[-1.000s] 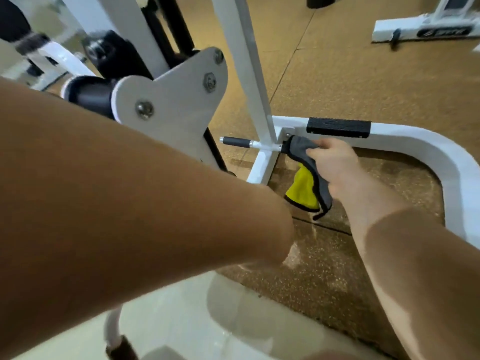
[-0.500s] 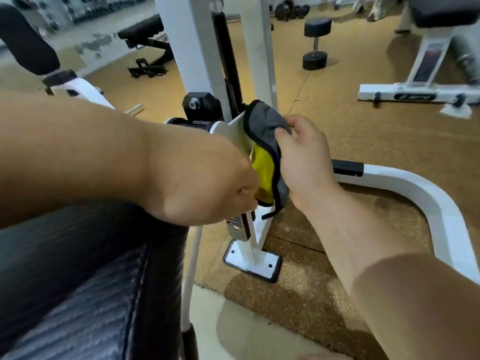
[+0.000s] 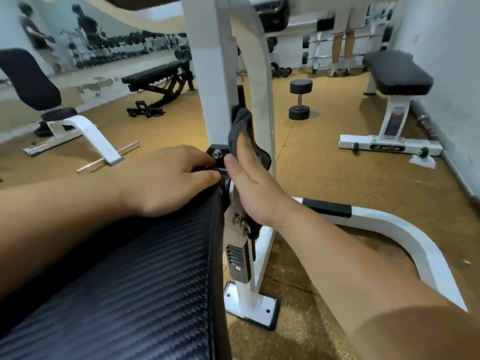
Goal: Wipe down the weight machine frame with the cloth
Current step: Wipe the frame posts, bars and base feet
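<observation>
One cloth (image 3: 240, 126) under right fingers (image 3: 242, 145).

**Our two bare arms**

We see both our forearms bare from the frame's lower edge to the wrist, with no sleeve showing on either. Our left hand (image 3: 168, 178) and right hand (image 3: 249, 185) are uncovered too: no glove, ring, watch or band appears. Our fingers look short-nailed, though motion blur softens such fine detail.

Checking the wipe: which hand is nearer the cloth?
Right. The right hand presses the cloth flat against the white upright; the left hand rests lower, on the pad's top edge, beside it.
</observation>
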